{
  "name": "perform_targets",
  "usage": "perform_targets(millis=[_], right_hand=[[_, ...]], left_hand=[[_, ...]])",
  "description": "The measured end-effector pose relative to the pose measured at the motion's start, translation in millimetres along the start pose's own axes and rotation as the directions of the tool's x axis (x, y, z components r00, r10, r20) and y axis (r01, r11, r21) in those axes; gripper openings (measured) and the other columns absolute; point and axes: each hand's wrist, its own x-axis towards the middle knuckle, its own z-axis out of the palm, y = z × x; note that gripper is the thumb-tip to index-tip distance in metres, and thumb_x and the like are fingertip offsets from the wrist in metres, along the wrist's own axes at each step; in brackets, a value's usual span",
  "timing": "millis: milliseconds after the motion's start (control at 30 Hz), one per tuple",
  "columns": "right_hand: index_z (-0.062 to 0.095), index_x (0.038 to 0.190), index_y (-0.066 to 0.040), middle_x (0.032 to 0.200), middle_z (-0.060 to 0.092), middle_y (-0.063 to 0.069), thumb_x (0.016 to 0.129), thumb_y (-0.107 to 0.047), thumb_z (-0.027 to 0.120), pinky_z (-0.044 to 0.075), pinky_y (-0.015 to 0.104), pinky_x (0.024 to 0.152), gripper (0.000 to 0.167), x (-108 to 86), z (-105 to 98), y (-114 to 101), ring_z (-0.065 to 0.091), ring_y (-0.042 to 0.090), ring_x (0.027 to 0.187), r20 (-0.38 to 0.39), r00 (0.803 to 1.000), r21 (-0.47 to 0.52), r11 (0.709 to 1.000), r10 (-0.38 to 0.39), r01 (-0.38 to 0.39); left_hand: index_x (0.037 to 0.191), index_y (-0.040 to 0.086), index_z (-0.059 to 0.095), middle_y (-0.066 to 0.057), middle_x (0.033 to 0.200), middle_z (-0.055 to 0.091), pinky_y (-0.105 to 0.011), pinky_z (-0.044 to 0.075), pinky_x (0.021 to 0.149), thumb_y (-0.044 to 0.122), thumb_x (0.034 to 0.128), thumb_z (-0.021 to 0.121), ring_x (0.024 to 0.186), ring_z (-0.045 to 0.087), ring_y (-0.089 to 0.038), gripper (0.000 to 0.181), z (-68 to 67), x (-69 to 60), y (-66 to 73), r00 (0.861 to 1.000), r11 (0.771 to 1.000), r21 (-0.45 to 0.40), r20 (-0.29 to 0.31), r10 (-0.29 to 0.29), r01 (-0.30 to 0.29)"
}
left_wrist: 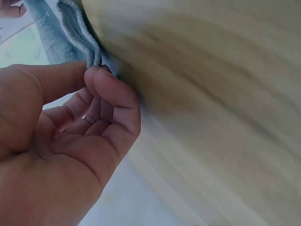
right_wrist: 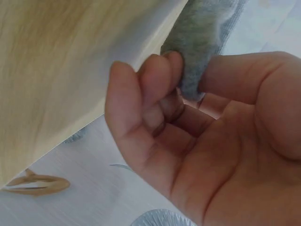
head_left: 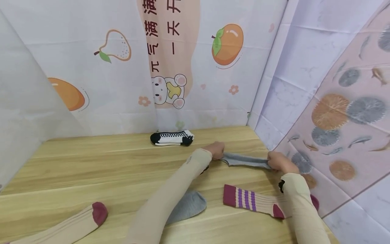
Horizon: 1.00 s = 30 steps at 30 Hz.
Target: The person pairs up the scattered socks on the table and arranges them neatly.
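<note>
A grey sock (head_left: 247, 160) is stretched between both hands at the right back of the table. The left hand (head_left: 215, 150) pinches its open cuff; in the left wrist view, thumb and index finger meet on the ribbed edge of the sock (left_wrist: 56, 35). At the other end, the right hand (head_left: 279, 161) grips the sock; the right wrist view shows the fabric (right_wrist: 197, 47) between thumb and fingers. Another grey sock (head_left: 188, 207) lies flat, partly hidden under the left forearm. Below the right hand lies a cream sock with maroon and purple bands (head_left: 254, 200), partly covered by the right sleeve.
A black-and-white checkered sock pair (head_left: 172, 138) lies near the table's back edge. At the front left, a cream sock with a maroon toe (head_left: 68, 223) runs out of frame. Printed curtains (head_left: 128, 84) close off the wooden table (head_left: 100, 169) at the back and sides.
</note>
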Motion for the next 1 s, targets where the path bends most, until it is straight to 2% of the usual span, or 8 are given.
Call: perform_targets(millis=[300,400,533,600,700,800,1000], right_hand=[[0.038,0.082,-0.004,0.063,0.042,0.005,0.094,0.005,0.033,0.035,0.034,0.056,0.016,4.8,-1,-9,0.035,0.017,0.056,0.009,1.0,0.058,0.998,-0.012,0.011],[0.038,0.083,-0.004,0.063,0.041,0.005,0.093,0.006,0.033,0.034,0.034,0.057,0.015,4.3,-2,-12,0.034,0.017,0.057,0.016,1.0,0.062,0.998,-0.016,0.015],[0.041,0.084,-0.003,0.063,0.043,0.004,0.09,0.007,0.034,0.035,0.033,0.056,0.013,3.8,-3,-15,0.036,0.017,0.056,0.009,0.999,0.04,0.998,-0.038,0.037],[0.043,0.085,-0.002,0.063,0.045,0.005,0.088,0.008,0.036,0.036,0.033,0.055,0.012,3.7,-3,-17,0.038,0.017,0.056,0.004,0.999,0.038,0.998,-0.052,0.052],[0.046,0.089,0.001,0.065,0.048,0.006,0.089,0.007,0.037,0.038,0.034,0.056,0.011,3.0,-4,-22,0.042,0.018,0.057,0.001,0.998,0.044,0.997,-0.067,0.067],[0.048,0.094,0.003,0.068,0.05,0.007,0.092,0.006,0.039,0.04,0.035,0.056,0.01,2.2,-4,-26,0.045,0.019,0.058,-0.007,0.997,0.048,0.996,-0.08,0.081],[0.052,0.094,0.003,0.067,0.052,0.008,0.09,0.006,0.043,0.041,0.034,0.055,0.01,3.1,-1,-35,0.049,0.019,0.055,-0.057,0.989,0.02,0.991,-0.135,0.136]], left_hand=[[0.063,0.014,0.032,0.002,0.051,0.027,-0.025,0.031,0.049,0.001,0.0976,0.05,0.044,0.031,-0.011,0.041,-15.7,-15.8,-11.4,1.0,1.0,0.003,0.024,0.009,-0.009],[0.069,0.012,0.037,0.002,0.056,0.032,-0.025,0.033,0.052,0.002,0.0983,0.051,0.047,0.035,-0.011,0.034,-17.0,-19.8,-14.0,1.0,1.0,-0.005,0.016,0.021,-0.021],[0.083,0.009,0.052,0.001,0.073,0.048,-0.025,0.04,0.06,0.004,0.0981,0.054,0.059,0.045,-0.011,0.016,-17.8,-27.2,-18.4,0.999,0.999,0.002,-0.014,0.05,-0.05],[0.087,0.007,0.055,0.0,0.08,0.051,-0.025,0.041,0.064,0.004,0.0971,0.055,0.066,0.046,-0.012,0.011,-19.7,-31.8,-20.5,0.997,0.997,0.02,-0.034,0.069,-0.069],[0.082,0.008,0.053,0.0,0.078,0.048,-0.025,0.039,0.065,0.002,0.0954,0.055,0.068,0.043,-0.013,0.015,-22.7,-39.3,-22.9,0.995,0.996,0.029,-0.05,0.085,-0.083],[0.073,0.01,0.043,0.0,0.071,0.039,-0.026,0.033,0.062,0.001,0.0951,0.053,0.065,0.035,-0.014,0.025,-24.4,-45.4,-26.1,0.994,0.995,0.042,-0.052,0.091,-0.089],[0.072,0.013,0.044,0.002,0.069,0.039,-0.025,0.034,0.062,0.002,0.0956,0.055,0.062,0.036,-0.012,0.028,-23.1,-57.7,-38.0,0.992,0.995,0.031,-0.082,0.097,-0.094]])
